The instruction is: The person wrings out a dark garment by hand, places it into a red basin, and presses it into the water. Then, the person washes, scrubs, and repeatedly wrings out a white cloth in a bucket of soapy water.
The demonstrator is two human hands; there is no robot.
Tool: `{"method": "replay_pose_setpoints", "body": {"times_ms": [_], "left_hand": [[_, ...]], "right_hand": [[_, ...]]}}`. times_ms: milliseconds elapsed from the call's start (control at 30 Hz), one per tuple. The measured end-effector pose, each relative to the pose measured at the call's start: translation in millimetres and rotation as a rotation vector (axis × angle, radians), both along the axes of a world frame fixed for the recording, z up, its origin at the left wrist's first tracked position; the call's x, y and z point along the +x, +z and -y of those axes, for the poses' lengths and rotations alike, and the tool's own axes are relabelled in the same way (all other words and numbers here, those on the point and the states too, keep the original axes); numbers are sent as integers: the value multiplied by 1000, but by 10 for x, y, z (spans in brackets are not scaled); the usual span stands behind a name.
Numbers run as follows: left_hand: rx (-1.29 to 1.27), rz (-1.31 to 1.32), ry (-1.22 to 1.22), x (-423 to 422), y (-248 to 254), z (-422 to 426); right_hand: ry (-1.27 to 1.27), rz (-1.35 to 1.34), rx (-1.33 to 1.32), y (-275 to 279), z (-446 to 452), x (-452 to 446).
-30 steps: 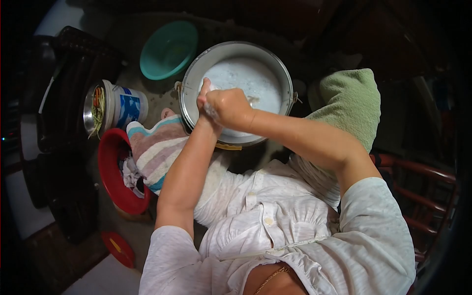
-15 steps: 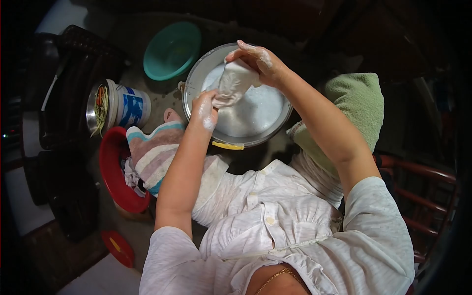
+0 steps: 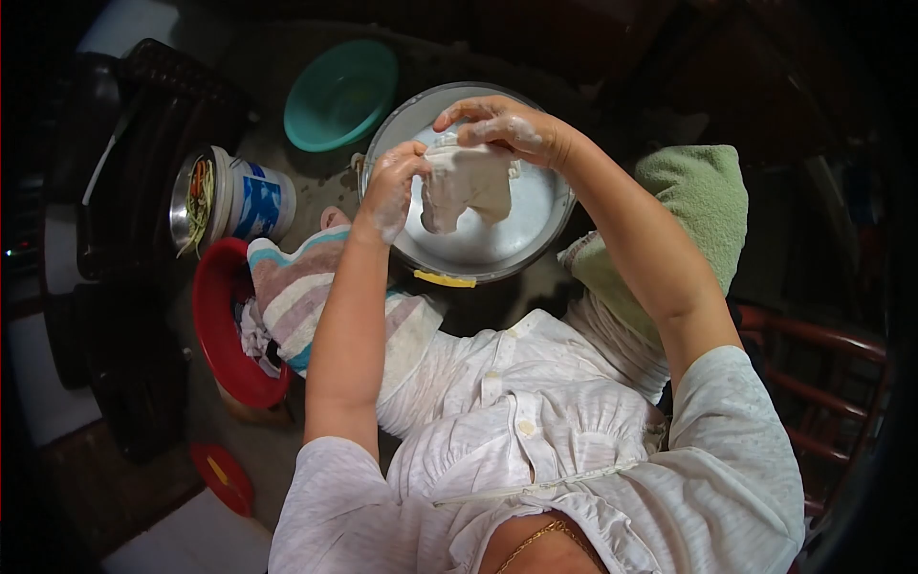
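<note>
A small wet white garment hangs over a wide metal basin of cloudy, sudsy water. My left hand, with suds along its back, pinches the garment's upper left edge. At the top edge, my right hand has its thumb against the cloth, with the index finger arched above it; lather covers part of this hand. The garment's lower end splits into two parts, like short legs. Its exact kind is hard to make out.
A teal plastic basin stands behind on the left. Nearer are a white bucket with a bowl of shredded vegetables and a red basin holding cloth. Towels cover both knees, one striped, one green. A reddish chair is at right.
The garment has gone from bunched and slanting to hanging spread downward. My right hand has come lower onto its top edge, and my left hand has risen slightly.
</note>
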State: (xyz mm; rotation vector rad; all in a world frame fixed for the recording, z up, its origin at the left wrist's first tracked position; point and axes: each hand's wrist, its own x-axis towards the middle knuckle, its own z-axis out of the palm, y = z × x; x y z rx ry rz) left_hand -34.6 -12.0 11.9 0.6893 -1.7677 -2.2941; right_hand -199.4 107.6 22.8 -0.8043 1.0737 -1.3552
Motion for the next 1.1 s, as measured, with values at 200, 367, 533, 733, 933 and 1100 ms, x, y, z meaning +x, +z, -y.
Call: {"method": "replay_pose_setpoints", "body": {"times_ms": [200,367,533,733,933,1100], "left_hand": [[288,-143,217,26,-16,38],[366,-238,337,10,-42,100],[311,-163,425,-46,-131,37],[398,-66,476,-132,-156,-171],[661,213,386,-113,-133,-324],[653,22,494,-233,-319,-455]], "right_hand": [[150,-615,212,-63,-69,-100],[-13,-247,180,-456,-3,-208],[-299,278,-48,-498,90,-14],[-520,-173,-165,-399,231,508],[-370,-1007,-188,-134,116,927],[-394,-1167,207,-297,182,701]]}}
